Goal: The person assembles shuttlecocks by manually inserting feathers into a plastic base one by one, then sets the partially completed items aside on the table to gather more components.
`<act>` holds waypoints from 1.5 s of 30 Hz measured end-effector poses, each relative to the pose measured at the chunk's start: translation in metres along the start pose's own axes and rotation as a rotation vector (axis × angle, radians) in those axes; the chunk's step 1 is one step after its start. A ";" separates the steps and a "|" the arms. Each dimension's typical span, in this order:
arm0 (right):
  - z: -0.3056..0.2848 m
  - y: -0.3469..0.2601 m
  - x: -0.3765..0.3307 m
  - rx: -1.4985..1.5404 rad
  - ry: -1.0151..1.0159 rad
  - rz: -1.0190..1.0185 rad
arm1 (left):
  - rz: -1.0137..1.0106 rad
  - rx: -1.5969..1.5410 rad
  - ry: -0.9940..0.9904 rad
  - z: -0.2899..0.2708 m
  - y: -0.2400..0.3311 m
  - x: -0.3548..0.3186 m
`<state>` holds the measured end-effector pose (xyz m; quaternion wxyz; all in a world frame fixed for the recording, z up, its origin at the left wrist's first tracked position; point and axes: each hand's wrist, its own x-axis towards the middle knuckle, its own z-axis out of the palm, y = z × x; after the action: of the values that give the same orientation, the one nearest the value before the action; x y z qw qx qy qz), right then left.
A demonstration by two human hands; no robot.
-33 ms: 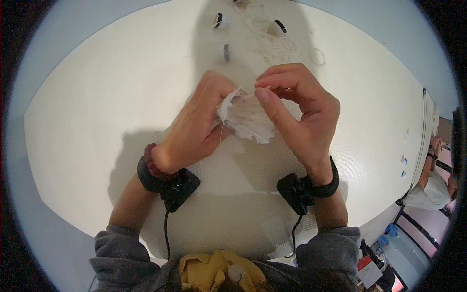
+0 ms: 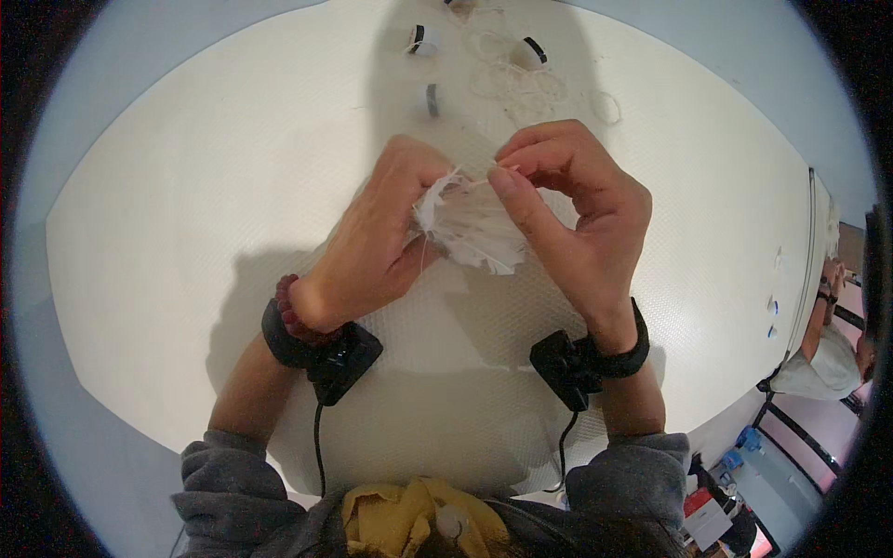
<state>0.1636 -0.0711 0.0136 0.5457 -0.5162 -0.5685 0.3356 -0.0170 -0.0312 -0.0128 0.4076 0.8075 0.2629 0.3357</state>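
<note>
A white feather shuttlecock (image 2: 479, 232) with ragged, fanned-out vanes is held over the middle of the table. My left hand (image 2: 377, 228) is closed around its left side, and the fingers hide its base. A thin strand hangs from it beside my left thumb. On the right, thumb and fingertips of my right hand (image 2: 586, 205) pinch together at the shuttlecock's upper edge, on a thin pale strand (image 2: 480, 181). Whether this is thread or a feather shaft I cannot tell. The right palm faces the feathers without wrapping round them.
Beyond my hands lie small white pieces with dark bands, one at the far left (image 2: 421, 40), another (image 2: 534, 53) and a nearer one (image 2: 433, 99). Loose pale string (image 2: 535, 93) is tangled beside them. Textured white sheeting covers the table (image 2: 186, 186). Another person (image 2: 823, 363) sits at far right.
My right fingertips have drawn slightly closer to the thumb at the shuttlecock's upper edge. My left hand has stayed in place.
</note>
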 end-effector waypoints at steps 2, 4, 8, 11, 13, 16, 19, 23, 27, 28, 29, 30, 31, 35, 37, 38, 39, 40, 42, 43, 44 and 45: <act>-0.004 0.002 -0.001 -0.004 -0.048 -0.057 | -0.006 -0.027 0.031 0.001 0.000 0.000; -0.004 0.000 -0.001 -0.029 -0.050 -0.052 | -0.002 -0.010 0.053 0.001 -0.004 -0.002; -0.003 0.004 -0.001 -0.101 0.007 -0.059 | -0.028 -0.044 0.035 0.002 -0.006 -0.002; -0.004 0.007 -0.002 -0.098 0.010 -0.090 | -0.010 -0.092 -0.016 0.000 -0.004 -0.001; -0.007 0.002 -0.001 -0.156 -0.031 -0.125 | -0.013 -0.084 0.001 0.001 -0.004 -0.001; -0.008 0.001 -0.003 -0.221 -0.072 -0.174 | -0.024 -0.103 0.016 0.000 -0.002 0.001; -0.007 0.005 -0.002 -0.230 -0.070 -0.206 | -0.048 -0.154 0.011 -0.001 0.000 0.001; -0.003 0.005 -0.004 -0.215 -0.013 -0.222 | -0.096 -0.261 -0.016 -0.001 0.001 0.001; -0.009 -0.003 -0.003 -0.324 -0.078 -0.275 | -0.107 -0.338 -0.044 0.002 -0.002 -0.002; -0.008 -0.005 -0.003 -0.339 -0.095 -0.299 | -0.075 -0.239 -0.058 -0.001 -0.001 -0.002; -0.006 -0.007 -0.003 -0.354 -0.113 -0.323 | -0.042 -0.139 -0.073 -0.002 0.000 -0.004; -0.007 -0.005 -0.003 -0.350 -0.111 -0.319 | -0.047 -0.138 -0.077 -0.002 0.000 -0.004; -0.007 -0.004 -0.002 -0.339 -0.098 -0.300 | -0.103 -0.241 -0.052 -0.002 0.002 -0.004; -0.013 0.004 -0.002 -0.266 -0.054 -0.288 | -0.203 -0.319 -0.059 0.001 0.000 -0.002; -0.013 0.003 -0.003 -0.255 -0.033 -0.276 | -0.194 -0.297 -0.042 0.003 0.004 -0.002; -0.012 0.003 -0.003 -0.242 -0.013 -0.267 | -0.184 -0.274 -0.020 0.004 0.006 -0.002; -0.012 0.002 -0.003 -0.244 -0.012 -0.265 | -0.184 -0.276 -0.022 0.003 0.005 -0.003; -0.013 0.001 -0.003 -0.283 -0.013 -0.282 | -0.155 -0.354 -0.068 -0.001 0.004 -0.005; -0.013 -0.001 -0.002 -0.319 -0.015 -0.300 | -0.126 -0.429 -0.112 -0.003 0.003 -0.006; -0.012 -0.001 -0.002 -0.314 -0.015 -0.300 | -0.142 -0.480 -0.076 -0.003 0.002 -0.006; -0.011 -0.002 -0.001 -0.309 -0.015 -0.300 | -0.151 -0.504 -0.056 -0.005 0.004 -0.004; -0.011 -0.002 0.000 -0.310 -0.014 -0.302 | -0.155 -0.531 -0.039 -0.005 0.004 -0.003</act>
<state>0.1742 -0.0738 0.0170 0.4997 -0.5005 -0.6881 0.1621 -0.0224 -0.0330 -0.0077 0.6343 0.6562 0.2190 0.3451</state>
